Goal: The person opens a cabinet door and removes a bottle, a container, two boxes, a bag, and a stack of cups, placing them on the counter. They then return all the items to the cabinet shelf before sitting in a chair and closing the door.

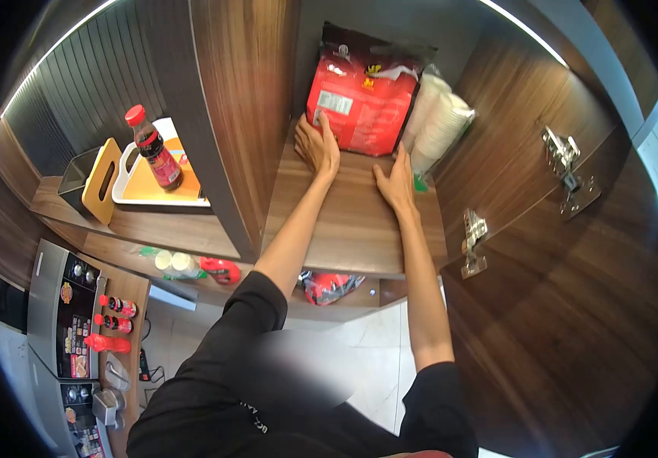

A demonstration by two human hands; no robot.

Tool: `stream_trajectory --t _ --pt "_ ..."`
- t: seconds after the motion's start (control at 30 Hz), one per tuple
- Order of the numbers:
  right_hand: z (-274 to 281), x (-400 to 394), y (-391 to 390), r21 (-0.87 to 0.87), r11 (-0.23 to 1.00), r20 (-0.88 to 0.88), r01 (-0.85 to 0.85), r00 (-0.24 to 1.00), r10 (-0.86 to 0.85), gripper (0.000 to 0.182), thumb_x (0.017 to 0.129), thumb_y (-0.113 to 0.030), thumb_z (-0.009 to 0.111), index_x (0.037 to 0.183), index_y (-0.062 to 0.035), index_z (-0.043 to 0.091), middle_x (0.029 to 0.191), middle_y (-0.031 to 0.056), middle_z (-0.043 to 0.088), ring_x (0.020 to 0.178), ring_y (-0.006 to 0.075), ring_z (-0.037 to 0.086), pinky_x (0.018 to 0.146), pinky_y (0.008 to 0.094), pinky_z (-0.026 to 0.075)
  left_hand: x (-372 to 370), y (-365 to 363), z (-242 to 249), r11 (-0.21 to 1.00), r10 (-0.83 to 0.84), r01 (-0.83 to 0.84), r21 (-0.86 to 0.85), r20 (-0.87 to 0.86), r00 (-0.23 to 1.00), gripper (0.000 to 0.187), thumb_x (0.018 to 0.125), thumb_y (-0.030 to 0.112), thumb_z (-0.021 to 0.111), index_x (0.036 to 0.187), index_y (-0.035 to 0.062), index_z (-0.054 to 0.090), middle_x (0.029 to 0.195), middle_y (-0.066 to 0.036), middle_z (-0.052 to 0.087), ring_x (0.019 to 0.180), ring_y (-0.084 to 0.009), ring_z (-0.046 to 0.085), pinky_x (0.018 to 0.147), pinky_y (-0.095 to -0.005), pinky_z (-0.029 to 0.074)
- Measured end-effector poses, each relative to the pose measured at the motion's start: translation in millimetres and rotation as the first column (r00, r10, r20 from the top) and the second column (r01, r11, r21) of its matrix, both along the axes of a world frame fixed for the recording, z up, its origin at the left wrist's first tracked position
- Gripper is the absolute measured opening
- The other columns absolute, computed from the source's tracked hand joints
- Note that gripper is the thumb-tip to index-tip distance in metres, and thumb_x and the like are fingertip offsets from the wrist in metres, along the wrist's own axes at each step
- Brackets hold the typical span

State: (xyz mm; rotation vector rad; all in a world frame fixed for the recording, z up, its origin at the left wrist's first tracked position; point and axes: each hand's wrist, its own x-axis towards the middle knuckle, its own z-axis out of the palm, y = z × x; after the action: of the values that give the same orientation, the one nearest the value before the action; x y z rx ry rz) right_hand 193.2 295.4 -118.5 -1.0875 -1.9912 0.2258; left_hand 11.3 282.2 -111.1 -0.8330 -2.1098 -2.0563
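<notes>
A large red plastic bag [363, 111] with a dark top stands slightly tilted on the cabinet shelf [344, 221]. My left hand [318, 149] grips its lower left edge, thumb on the front and fingers round the side. At the lower right corner, my right hand [397, 179] presses the bag from the other side with its fingers, thumb held apart below. Between them the two hands clasp the bag. Sleeves of stacked paper cups [442, 126] in clear wrap lean right beside it, close to my right fingertips.
An opened cabinet door [565, 305] with metal hinges [475, 243] is on the right. Left of the divider [230, 114], a sauce bottle [153, 149] stands on a tray [127, 191]. More cups [180, 265] and red packages sit lower down. Several bottles lie along the counter [127, 366].
</notes>
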Motion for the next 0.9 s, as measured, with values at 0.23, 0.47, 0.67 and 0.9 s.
stream_trajectory --t 0.23,0.47,0.67,0.9 --pt "-13.8 8.4 29.6 -0.003 0.992 -0.277 -0.127 0.953 0.121 0.058 0.081 -0.004 0.067 0.135 0.0061 0.045 0.128 0.0246 0.056 0.09 0.0245 0.068 0.086 0.0364 0.052 3.0 -7.4 2.3 0.998 0.042 -0.041 0.042 -0.037 0.998 0.061 0.096 0.054 0.05 0.129 0.0026 0.048 0.123 -0.021 0.053 0.117 -0.0394 0.049 0.099 -0.0503 0.036" --pt "-28.7 17.2 31.3 0.027 0.996 -0.269 -0.08 0.959 0.085 0.061 0.079 -0.009 0.074 0.133 0.0004 0.048 0.122 0.018 0.06 0.082 0.0187 0.064 0.076 0.0322 0.053 11.7 -52.8 -7.9 0.991 -0.104 0.113 0.066 -0.119 0.987 0.053 0.093 0.037 0.061 0.128 0.0009 0.046 0.122 -0.022 0.051 0.117 -0.0411 0.048 0.1 -0.0496 0.037" --pt "-18.1 24.6 2.4 -0.042 0.995 -0.441 -0.089 0.895 0.061 0.04 0.082 -0.005 0.066 0.119 0.0012 0.051 0.111 0.019 0.057 0.083 0.0259 0.06 0.077 0.0383 0.051 36.0 -120.7 -11.7 0.966 -0.256 0.245 -0.078 -0.206 0.944 0.073 0.08 0.025 0.074 0.135 -0.0004 0.035 0.13 -0.023 0.044 0.123 -0.0415 0.043 0.102 -0.0484 0.037" --pt "-21.1 40.1 -36.5 -0.002 1.0 -0.475 -0.031 0.88 0.027 0.03 0.088 -0.003 0.056 0.117 0.0007 0.052 0.112 0.0194 0.058 0.104 0.034 0.055 0.091 0.0439 0.045 75.2 -240.2 -14.1 0.907 -0.421 0.336 -0.255 -0.525 0.739 0.088 0.076 0.036 0.08 0.139 -0.0027 0.031 0.133 -0.024 0.04 0.127 -0.0401 0.04 0.106 -0.048 0.037"
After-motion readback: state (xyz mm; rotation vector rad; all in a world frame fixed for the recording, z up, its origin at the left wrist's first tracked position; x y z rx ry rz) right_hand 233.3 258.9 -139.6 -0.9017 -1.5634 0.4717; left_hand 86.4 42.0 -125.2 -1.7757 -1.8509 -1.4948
